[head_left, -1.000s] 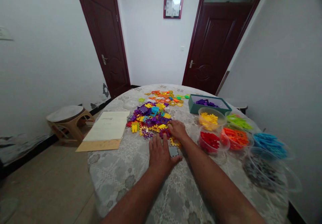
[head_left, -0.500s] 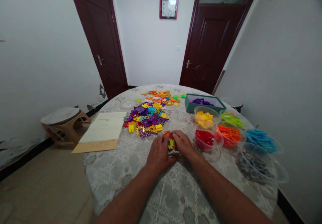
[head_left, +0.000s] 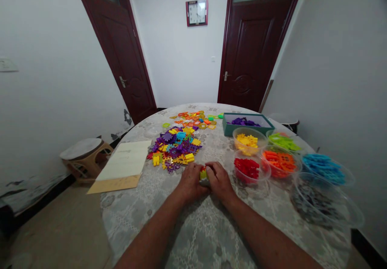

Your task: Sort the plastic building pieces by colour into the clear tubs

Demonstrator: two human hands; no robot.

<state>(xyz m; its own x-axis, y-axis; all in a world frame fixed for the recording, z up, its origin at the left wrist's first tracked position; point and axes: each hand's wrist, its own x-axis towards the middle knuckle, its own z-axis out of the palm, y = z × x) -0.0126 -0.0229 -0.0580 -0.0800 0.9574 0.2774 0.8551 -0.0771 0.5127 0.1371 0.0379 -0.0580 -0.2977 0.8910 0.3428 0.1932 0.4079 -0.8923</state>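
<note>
The left hand (head_left: pixel 191 179) and right hand (head_left: pixel 220 180) pinch a small yellow, red and grey block (head_left: pixel 204 176) between them (fingers hide much of it), near and right of the colourful pile (head_left: pixel 175 143), left of the red pieces (head_left: pixel 247 167).

I held a small block of coloured plastic pieces (head_left: pixel 204 175) between my left hand (head_left: pixel 191 181) and right hand (head_left: pixel 221 181). Yellow-green showed mid-face, red at top, grey along bottom; my grip hid its sides. Position: it lay left of the red-filled bowl (head_left: pixel 250 181), apart from it.
</note>
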